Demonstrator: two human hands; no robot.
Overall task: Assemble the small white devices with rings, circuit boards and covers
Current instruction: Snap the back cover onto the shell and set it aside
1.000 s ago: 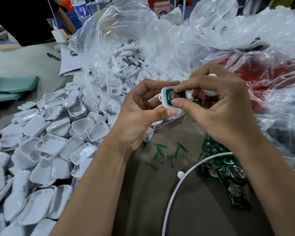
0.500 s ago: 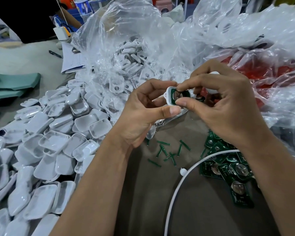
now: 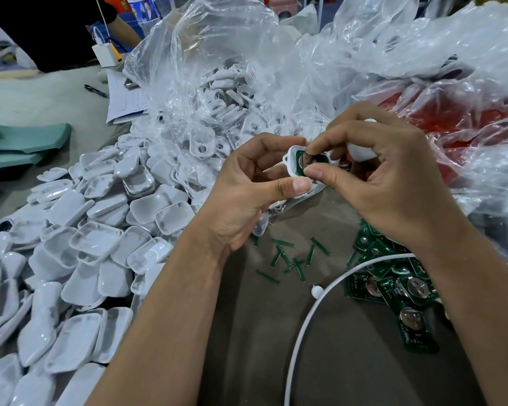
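i am holding a small white device shell [image 3: 291, 162] up over the brown table [image 3: 335, 361], my left hand [image 3: 247, 194] curling round it from the left while my right hand [image 3: 387, 183] is pinching the green circuit board [image 3: 305, 165] sitting inside it between thumb and forefinger. white covers [image 3: 79, 250] are lying heaped to my left, spilling from clear plastic bags [image 3: 247, 68], and more circuit boards [image 3: 393, 288] are lying under my right wrist beside a white cable [image 3: 311, 315].
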